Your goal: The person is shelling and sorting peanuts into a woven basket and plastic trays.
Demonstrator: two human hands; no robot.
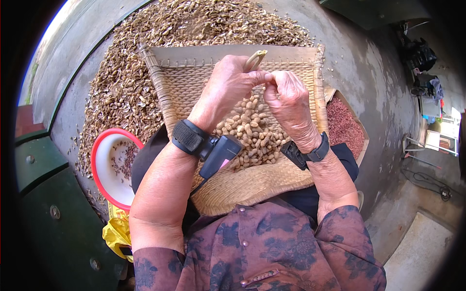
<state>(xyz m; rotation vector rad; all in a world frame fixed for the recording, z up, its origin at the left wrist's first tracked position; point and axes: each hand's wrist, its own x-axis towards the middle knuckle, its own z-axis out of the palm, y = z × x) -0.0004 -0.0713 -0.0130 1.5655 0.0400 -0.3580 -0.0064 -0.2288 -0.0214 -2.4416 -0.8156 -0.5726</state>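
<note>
My left hand is closed around a short, pale wooden stick whose split end sticks up past the thumb. Fingertips of my right hand are pinched together against the left thumb tip; whatever lies between them is hidden. Both hands are over a woven wicker winnowing basket resting on my lap. Unshelled peanuts lie heaped in the basket, below the hands and between the wrists.
A large heap of broken peanut shells covers the floor ahead and left. At left stands a red-rimmed white basin with dark bits inside. Reddish shelled peanuts fill a cardboard box on the right. A yellow bag lies below the basin.
</note>
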